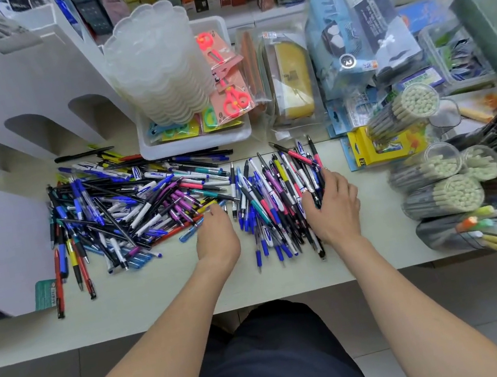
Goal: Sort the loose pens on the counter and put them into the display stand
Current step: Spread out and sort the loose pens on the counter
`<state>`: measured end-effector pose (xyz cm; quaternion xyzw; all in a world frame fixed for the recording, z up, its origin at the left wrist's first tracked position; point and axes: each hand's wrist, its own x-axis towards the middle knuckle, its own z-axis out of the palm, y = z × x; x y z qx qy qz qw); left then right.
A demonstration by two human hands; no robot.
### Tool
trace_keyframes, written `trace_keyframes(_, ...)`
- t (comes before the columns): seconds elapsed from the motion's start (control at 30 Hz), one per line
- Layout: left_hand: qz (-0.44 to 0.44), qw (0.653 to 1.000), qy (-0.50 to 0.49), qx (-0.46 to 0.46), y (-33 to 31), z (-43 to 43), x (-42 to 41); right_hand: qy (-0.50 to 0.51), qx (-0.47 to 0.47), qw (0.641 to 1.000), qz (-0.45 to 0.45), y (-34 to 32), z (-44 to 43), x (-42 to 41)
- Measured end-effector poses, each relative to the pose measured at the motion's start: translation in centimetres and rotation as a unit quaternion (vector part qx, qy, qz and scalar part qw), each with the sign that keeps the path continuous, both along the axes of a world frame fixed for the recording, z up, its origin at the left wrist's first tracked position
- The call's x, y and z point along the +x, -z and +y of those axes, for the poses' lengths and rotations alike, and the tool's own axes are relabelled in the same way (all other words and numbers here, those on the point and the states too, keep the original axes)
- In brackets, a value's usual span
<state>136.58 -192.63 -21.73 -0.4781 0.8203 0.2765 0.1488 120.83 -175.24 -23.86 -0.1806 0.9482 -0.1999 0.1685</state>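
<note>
Take the white tray (197, 146) as your marker. The loose pens lie on the counter (161, 301) in two lots, both on your side of that tray.

The jumbled heap (132, 207) spreads from in front of the tray out past its left end. Its pens cross each other at all angles, though many lie roughly sideways along the tray's front edge. It looks like the unsorted stock.

The aligned bundle (276, 203) sits in front of the tray's right corner. Its pens run nearly parallel, long axes from you toward the tray, fanned a little, with tips pointing both ways.

Your right hand (332, 204) is at the right side of that bundle, fingers curled round several pens, likely to square them up so they lift as one.

Your left hand (215, 233) reaches to the near right edge of the heap. Its fingertips are hidden behind the knuckles, so whether they pinch a pen cannot be told.

The display stand (24, 77) rises left of the tray, close beside the heap; none of its slots visibly holds a pen.
</note>
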Motion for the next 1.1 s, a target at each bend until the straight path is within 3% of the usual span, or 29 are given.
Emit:
trace_keyframes(0.1,0.070,0.993,-0.062,0.072,0.1,0.3,-0.6,-0.015,0.006,0.999,0.042,-0.3,0.0,0.9)
trace_keyframes(0.2,0.101,0.988,-0.057,0.100,-0.1,0.4,-0.3,-0.073,-0.050,0.990,0.109,-1.4,-1.1,3.4)
trace_keyframes(0.43,0.142,0.982,-0.043,-0.120,-2.1,-4.5,3.2,-0.233,-0.172,0.951,0.112,-2.5,-7.8,9.4)
trace_keyframes(0.57,0.106,0.976,0.006,-0.191,-2.4,-9.4,6.1,-0.293,-0.115,0.946,0.081,-2.5,-12.9,9.4)
trace_keyframes(0.7,0.036,0.987,0.085,-0.134,-2.2,-13.3,7.3,-0.291,0.028,0.956,0.026,-2.2,-18.7,8.3)
trace_keyframes(0.83,0.031,0.987,0.125,-0.096,-1.8,-16.6,6.7,-0.287,0.083,0.954,0.019,-1.0,-22.4,7.1)
trace_keyframes(1.1,0.026,0.990,0.135,-0.033,-0.6,-22.2,2.9,-0.256,0.074,0.963,0.028,0.1,-24.1,8.0)
